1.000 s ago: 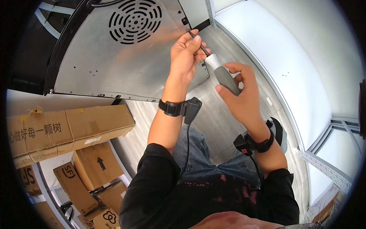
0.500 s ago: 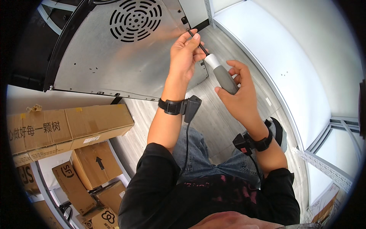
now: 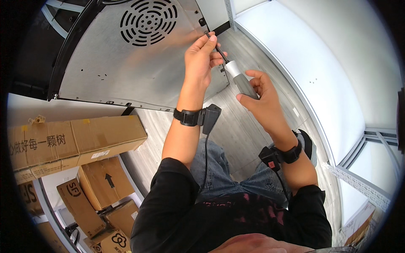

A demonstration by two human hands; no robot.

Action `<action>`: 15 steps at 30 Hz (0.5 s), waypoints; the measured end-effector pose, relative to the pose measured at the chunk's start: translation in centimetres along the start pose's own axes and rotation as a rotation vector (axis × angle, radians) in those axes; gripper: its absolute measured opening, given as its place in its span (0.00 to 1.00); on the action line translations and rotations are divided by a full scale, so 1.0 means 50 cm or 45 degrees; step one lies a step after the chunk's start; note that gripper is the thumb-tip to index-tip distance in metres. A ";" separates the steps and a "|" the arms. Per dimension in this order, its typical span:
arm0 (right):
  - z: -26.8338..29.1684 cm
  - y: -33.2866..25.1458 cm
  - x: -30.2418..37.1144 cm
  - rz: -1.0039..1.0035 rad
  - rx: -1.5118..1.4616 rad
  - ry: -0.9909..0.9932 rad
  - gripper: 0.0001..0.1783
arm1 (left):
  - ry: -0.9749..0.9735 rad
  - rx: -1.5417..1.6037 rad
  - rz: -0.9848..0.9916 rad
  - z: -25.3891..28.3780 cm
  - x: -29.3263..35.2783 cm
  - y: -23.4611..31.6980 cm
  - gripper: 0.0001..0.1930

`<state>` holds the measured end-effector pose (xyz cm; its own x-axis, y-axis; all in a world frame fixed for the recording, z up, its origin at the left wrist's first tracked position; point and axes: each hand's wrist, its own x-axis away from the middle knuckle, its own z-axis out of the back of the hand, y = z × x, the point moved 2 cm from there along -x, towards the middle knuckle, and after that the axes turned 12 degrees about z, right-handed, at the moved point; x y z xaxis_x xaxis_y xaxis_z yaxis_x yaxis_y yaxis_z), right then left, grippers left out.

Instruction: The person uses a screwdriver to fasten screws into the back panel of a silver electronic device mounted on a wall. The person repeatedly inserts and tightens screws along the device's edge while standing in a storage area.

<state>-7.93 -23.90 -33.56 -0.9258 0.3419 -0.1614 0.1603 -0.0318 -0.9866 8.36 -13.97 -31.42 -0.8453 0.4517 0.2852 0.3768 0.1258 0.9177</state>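
While right hand (image 3: 258, 98) grips screwdriver (image 3: 237, 77) handle, left hand (image 3: 199, 59) pinches shaft, steadying tip against panel (image 3: 126, 71) edge.

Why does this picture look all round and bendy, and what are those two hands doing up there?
The camera sits on a person's head and looks down, and its wide lens bends straight edges. So you see the person's own arms coming up from the bottom. The right hand holds a screwdriver by its grey and white handle. The left hand pinches the thin metal shaft near the tip, which is at the edge of a big silver metal panel with a round vent. Each wrist wears a black band with a little box and cable. Brown cardboard boxes sit at the lower left, above a pale wooden floor.
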 end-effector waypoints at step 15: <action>0.006 -0.018 -0.006 -0.327 -0.409 -0.108 0.25 | 0.001 0.057 -0.032 -0.003 -0.001 0.004 0.13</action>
<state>-7.90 -24.28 -32.65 -0.9723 0.2216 0.0741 0.0067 0.3436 -0.9391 8.40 -14.09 -31.20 -0.8551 0.4474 0.2621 0.3718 0.1768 0.9113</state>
